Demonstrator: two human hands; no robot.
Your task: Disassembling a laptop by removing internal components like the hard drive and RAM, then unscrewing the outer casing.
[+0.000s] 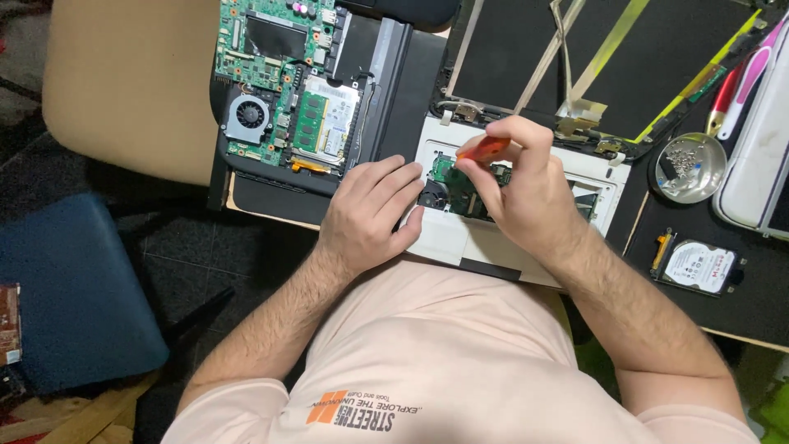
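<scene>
Right hand [526, 185] grasps an orange screwdriver [485, 149] over the white laptop case [448, 238]; tip apparently hidden. Left hand [374, 215] rests flat, released, at nine o'clock. Screw dish [689, 168] at three o'clock.

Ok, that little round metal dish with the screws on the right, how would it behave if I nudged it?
The metal dish looks shallow and light, so it would probably slide easily. Its loose screws could well rattle or spill.

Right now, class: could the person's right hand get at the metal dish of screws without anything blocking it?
Probably yes. The right hand holds an orange screwdriver, and only open bench lies between it and the dish of screws to its side.
</scene>
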